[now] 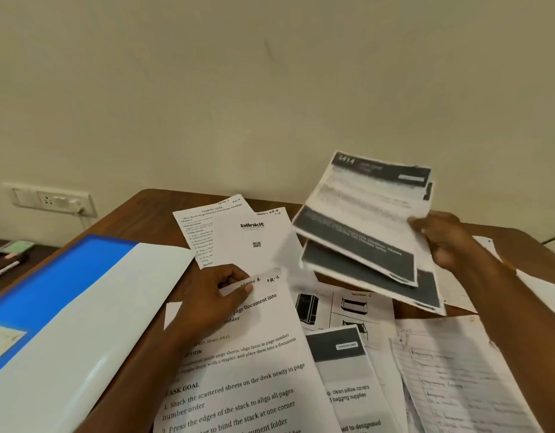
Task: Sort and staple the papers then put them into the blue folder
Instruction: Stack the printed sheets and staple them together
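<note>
My right hand [443, 242] grips a small bundle of printed sheets with dark bands [363, 226], lifted above the desk and blurred. My left hand [213, 298] pinches the top corner of a typed task sheet [248, 370] marked "Section 1" that lies on the desk. The blue folder [51, 292] lies open at the left, its pale inner flap [92, 339] turned toward me. More loose papers cover the desk: a "blinkit" sheet [254, 242], a picture sheet [348, 307], a handwritten page [457, 379]. No stapler is in view.
The brown desk [145, 210] stands against a cream wall with a switch and socket plate [51, 200] at the left. Pens and a green pad [14, 251] lie on a lower surface beyond the desk's left edge. A cable [554, 237] shows at the far right.
</note>
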The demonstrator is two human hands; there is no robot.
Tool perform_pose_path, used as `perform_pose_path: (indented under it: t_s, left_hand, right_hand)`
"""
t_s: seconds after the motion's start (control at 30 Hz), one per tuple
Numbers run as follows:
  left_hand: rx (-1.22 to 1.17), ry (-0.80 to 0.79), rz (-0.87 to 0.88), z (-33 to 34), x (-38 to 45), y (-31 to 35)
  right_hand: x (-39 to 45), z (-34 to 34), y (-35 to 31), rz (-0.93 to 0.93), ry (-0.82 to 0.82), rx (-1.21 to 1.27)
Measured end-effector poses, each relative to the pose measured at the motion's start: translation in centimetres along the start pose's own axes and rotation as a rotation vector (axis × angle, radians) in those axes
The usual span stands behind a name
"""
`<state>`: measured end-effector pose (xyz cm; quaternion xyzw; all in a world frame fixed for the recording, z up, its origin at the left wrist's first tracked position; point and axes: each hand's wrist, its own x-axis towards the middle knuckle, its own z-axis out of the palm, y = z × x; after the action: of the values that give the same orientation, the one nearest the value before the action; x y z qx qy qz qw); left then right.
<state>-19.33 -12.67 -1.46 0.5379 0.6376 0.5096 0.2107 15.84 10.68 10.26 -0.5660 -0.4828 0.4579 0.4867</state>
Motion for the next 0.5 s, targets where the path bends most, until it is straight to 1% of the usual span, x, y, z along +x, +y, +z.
perform_pose_path:
  t_s: [0.07, 0.13, 0.17, 0.27, 0.37, 0.5]
  left_hand:
    - [-0.016, -0.006, 0.001, -0.1, 0.0, 0.1]
    - [-0.020, -0.014, 0.013, -0.1, 0.0, 0.0]
    - [-0.021, -0.017, 0.017, 0.0, 0.0, -0.1]
    - [-0.041, -0.029, 0.018, 0.2, 0.0, -0.1]
    - [-0.070, -0.029, 0.031, 0.3, 0.0, 0.0]
    - [-0.061, -0.038, 0.029, -0.2, 0.0, 0.0]
  right_hand:
    - [0.1, -0.8, 1.9, 0.048, -0.159, -0.256]
    - [-0.1, -1.4, 3.8, 0.099, -0.243, -0.450]
    - [-0.5, -1.7, 4.5, 0.134, -0.289, -0.484]
    - [-2.7, -1.4, 5.4, 0.267, -0.396, -0.480]
    - [-3.0, -0.9, 6.2, 0.216, -0.461, -0.561]
    - [-3.4, -0.3, 6.1, 0.188, -0.476, -0.530]
